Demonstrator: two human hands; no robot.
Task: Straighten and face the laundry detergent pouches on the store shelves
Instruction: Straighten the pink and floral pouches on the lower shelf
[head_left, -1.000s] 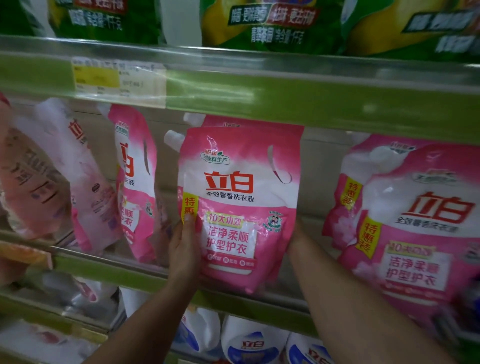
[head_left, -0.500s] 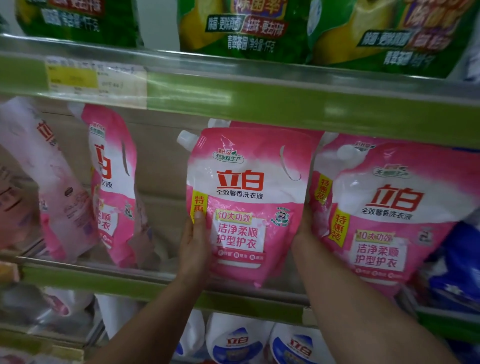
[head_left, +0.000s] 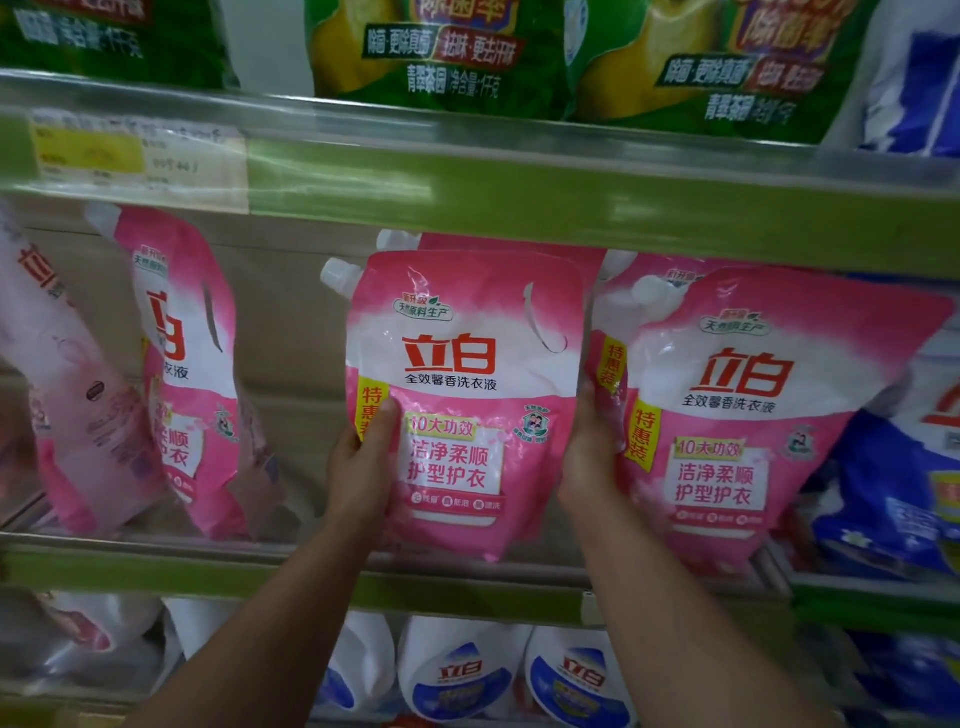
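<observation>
Head view. The middle pouch (head_left: 462, 400), pink and white with its printed front facing the camera, is taken as the landmark. It is held upright on the green shelf edge (head_left: 415, 582), with its white cap (head_left: 338, 272) at the upper left corner.

The left hand (head_left: 363, 467) is clasped on the left edge of the middle pouch, with the thumb laid across the front over the yellow strip. The right hand (head_left: 589, 457) is pressed against the right edge of the middle pouch; its fingers are hidden behind the pack, so the grip is only partly seen. Both bare forearms are raised from below the pouch.

Directly behind the middle pouch, 1 more pink pouch (head_left: 498, 244) is partly visible above its top. Just to the right, touching the right hand, a right pouch (head_left: 753, 415) of the same kind is seen facing forward and tilted slightly. Further right of that, a blue pack (head_left: 898, 493) is seen.

To the left of the middle pouch, across a gap, a turned pouch (head_left: 182, 364) is set at an angle, and a leaning pouch (head_left: 67, 395) is tilted beside it.

Above the middle pouch, green packs (head_left: 441, 52) are stood on the upper shelf, whose rail carries a price label (head_left: 135, 156). Below the middle pouch, white bottles (head_left: 462, 675) are lined up.
</observation>
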